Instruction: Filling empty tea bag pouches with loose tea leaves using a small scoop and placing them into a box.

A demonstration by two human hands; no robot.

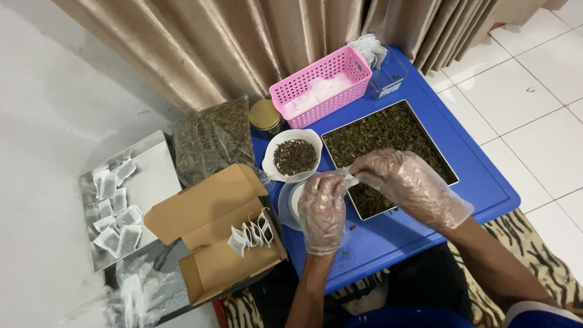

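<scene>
Two hands in thin, crinkled clear plastic gloves meet over a blue table [473, 182]. Far left of them, a shiny metal tray [155, 167] carries flat filled tea bags [115, 212]; nearer, an open brown cardboard box [212, 243] holds more, upright in a row. Left hand [322, 209] and right hand [404, 182] both pinch one small white empty tea bag [350, 178], mostly hidden by fingertips. Just beyond the left hand sits a white bowl [291, 157] of dark twiggy leaf; beneath the right hand, a rectangular steel pan [388, 152] of coarse dried leaf. Behind stands a pink lattice basket [322, 85], contents unclear.
</scene>
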